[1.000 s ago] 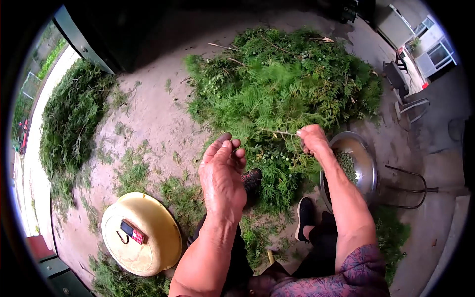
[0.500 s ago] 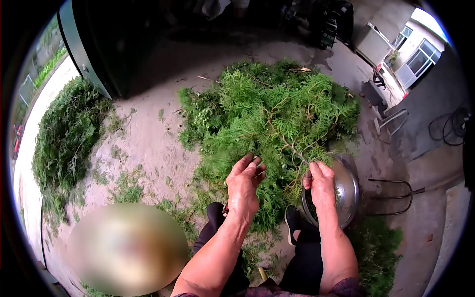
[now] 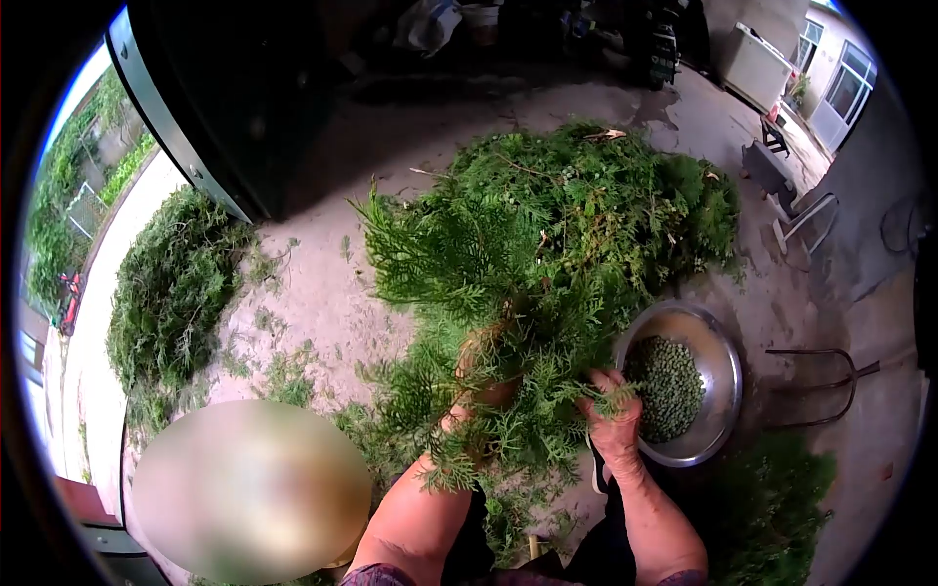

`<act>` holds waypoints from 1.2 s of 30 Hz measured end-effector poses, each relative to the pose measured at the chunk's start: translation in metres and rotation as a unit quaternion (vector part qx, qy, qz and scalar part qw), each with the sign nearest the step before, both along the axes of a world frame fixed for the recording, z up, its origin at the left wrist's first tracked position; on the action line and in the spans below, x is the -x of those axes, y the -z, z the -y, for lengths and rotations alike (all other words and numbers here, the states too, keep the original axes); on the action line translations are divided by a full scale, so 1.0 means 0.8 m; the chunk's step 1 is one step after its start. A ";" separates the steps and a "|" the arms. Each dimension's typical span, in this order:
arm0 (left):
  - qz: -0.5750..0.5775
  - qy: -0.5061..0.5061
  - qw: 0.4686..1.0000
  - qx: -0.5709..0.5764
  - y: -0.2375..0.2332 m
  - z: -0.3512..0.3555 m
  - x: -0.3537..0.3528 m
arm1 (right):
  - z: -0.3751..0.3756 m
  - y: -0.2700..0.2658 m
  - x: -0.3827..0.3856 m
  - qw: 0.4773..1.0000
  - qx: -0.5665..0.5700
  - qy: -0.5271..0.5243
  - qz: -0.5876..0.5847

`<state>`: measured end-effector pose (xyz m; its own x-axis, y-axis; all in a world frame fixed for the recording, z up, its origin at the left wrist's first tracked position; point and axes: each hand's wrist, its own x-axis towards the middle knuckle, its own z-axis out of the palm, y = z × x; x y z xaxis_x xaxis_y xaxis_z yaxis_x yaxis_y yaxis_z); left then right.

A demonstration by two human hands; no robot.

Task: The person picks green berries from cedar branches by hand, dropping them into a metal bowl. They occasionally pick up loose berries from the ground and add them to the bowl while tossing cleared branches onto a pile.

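Note:
A leafy green branch [image 3: 430, 254] hangs across my left hand [image 3: 484, 366], hiding most of its fingers. My right hand [image 3: 614, 415] is closed at the right edge of the foliage, its fingertips pressed around a green sprig. Just right of it, a shiny metal bowl [image 3: 721, 391] holds many small green pods or berries [image 3: 669, 391]. Beyond my hands lies a large heap of green branches [image 3: 625, 210] on the ground.
Another pile of branches [image 3: 171, 293] lies at the left, beside a dark door edge [image 3: 161, 98]. A bent metal frame [image 3: 845, 391] stands right of the bowl. A blurred round area [image 3: 252, 488] is at lower left. More greenery [image 3: 762, 508] lies lower right.
The branch has swung to the left and now covers my left hand. My right hand has moved down and slightly left, uncovering the bowl. The view has shifted.

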<state>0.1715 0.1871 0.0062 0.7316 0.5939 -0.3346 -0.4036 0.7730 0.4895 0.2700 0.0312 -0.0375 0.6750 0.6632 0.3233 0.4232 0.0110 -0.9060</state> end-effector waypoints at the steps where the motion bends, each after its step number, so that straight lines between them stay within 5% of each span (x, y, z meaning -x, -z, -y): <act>1: 0.030 0.012 0.999 0.003 -0.005 0.004 -0.002 | 0.002 -0.022 -0.005 0.999 0.023 -0.019 0.025; 8: 0.185 0.113 0.976 0.027 -0.041 0.022 -0.017 | 0.033 -0.017 -0.035 0.986 0.119 -0.101 -0.050; 11: 0.118 0.065 0.991 0.006 -0.046 0.020 -0.023 | 0.035 -0.012 -0.042 0.978 0.149 -0.140 -0.040; 16: 0.090 0.044 0.995 0.007 -0.033 0.012 -0.013 | 0.041 -0.028 -0.047 0.977 0.110 -0.056 -0.175; 26: 0.053 -0.055 0.997 0.006 -0.023 -0.010 -0.013 | 0.052 -0.019 -0.054 0.989 0.079 -0.006 -0.127; 29: -0.009 -0.168 0.985 -0.044 0.029 -0.051 -0.010 | 0.055 -0.014 -0.061 0.986 0.079 0.025 -0.147; 32: -0.133 -0.209 0.965 -0.090 0.009 -0.045 0.000 | 0.059 -0.013 -0.071 0.984 0.091 0.053 -0.146; 33: -0.040 -0.231 0.971 -0.048 0.010 -0.040 -0.006 | 0.061 -0.012 -0.074 0.982 0.090 0.057 -0.154; 36: -0.055 -0.234 0.970 -0.021 0.002 -0.037 -0.007 | 0.059 -0.021 -0.071 0.974 0.079 0.067 -0.199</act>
<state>0.1769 0.2169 0.0045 0.3393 0.8673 -0.3642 -0.6493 0.4961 0.5764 0.3272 -0.0161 -0.0203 0.8101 0.5806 -0.0815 0.0251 -0.1733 -0.9845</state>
